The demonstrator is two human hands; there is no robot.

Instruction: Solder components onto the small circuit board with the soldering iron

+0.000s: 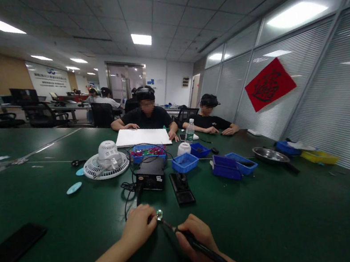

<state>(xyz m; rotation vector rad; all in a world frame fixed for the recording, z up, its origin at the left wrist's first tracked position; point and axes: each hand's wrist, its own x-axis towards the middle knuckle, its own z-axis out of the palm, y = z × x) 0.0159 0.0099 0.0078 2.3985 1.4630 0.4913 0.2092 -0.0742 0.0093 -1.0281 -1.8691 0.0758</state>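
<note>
Low over the green table, my left hand [140, 223] pinches a small circuit board [159, 215] at its left edge. My right hand [196, 235] is wrapped round a soldering iron [194, 241], held like a pen. Its thin metal tip points up and left and reaches the board or very close to it; I cannot tell whether they touch. The iron's dark cable runs down past my right wrist. Just beyond my hands stand a black soldering station box [150, 174] with cables and a black iron stand [182, 187].
A white fan part [106, 163] lies at the left behind the box. Blue trays [185, 163], a metal pan [270, 155] and a yellow tray [320, 157] stretch to the right. A black slab [13, 250] lies at near left. Two people sit across the table.
</note>
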